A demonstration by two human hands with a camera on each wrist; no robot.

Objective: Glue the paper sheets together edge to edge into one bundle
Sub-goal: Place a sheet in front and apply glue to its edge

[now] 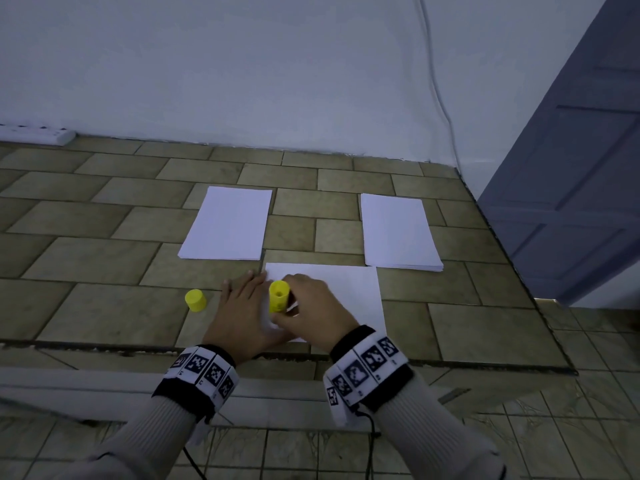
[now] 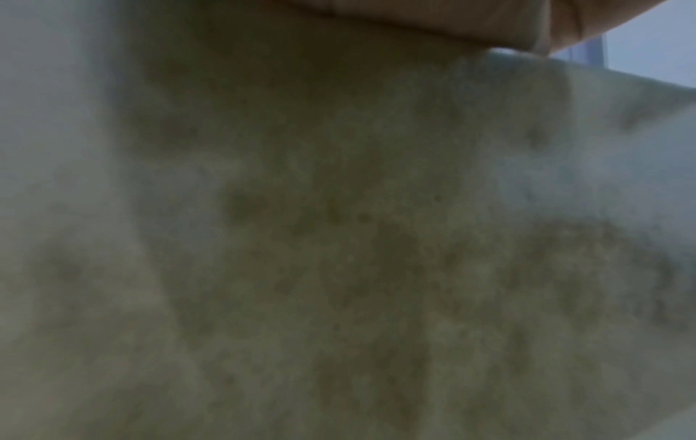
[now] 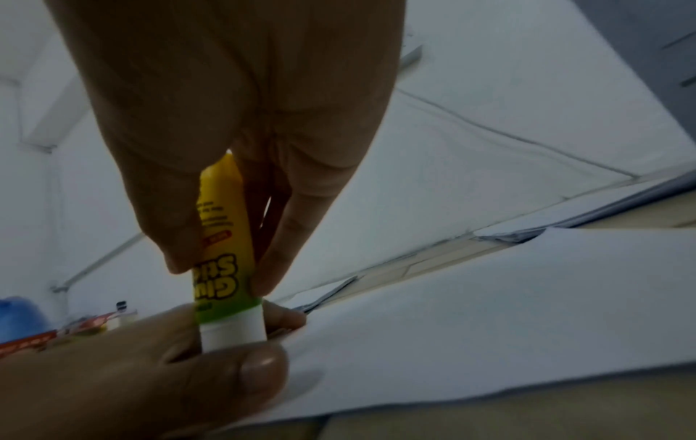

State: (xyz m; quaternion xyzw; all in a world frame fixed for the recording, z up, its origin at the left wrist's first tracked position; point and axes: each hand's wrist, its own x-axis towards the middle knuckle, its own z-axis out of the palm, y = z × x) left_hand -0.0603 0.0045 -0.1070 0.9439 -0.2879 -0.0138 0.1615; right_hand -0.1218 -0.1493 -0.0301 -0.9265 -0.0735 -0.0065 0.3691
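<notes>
A single white sheet [image 1: 346,292] lies near the front of the tiled ledge. My left hand [image 1: 242,306] lies flat with straight fingers on its left edge and the tile beside it. My right hand [image 1: 311,306] pinches a yellow glue stick [image 1: 278,296], held upright with its white tip down at that left edge. In the right wrist view, the right hand's [image 3: 218,274] fingertips grip the glue stick [image 3: 222,238] above the sheet [image 3: 489,312]. The yellow cap [image 1: 195,300] stands on the tile, left of my left hand. Two stacks of white paper sit behind, the left stack [image 1: 228,223] and the right stack [image 1: 398,233].
The ledge's front edge [image 1: 138,348] runs just under my wrists. A white wall stands behind, with a power strip [image 1: 38,135] at far left and a cable [image 1: 440,98] hanging down it. A blue door [image 1: 571,168] stands at right. The left wrist view shows only blurred tile.
</notes>
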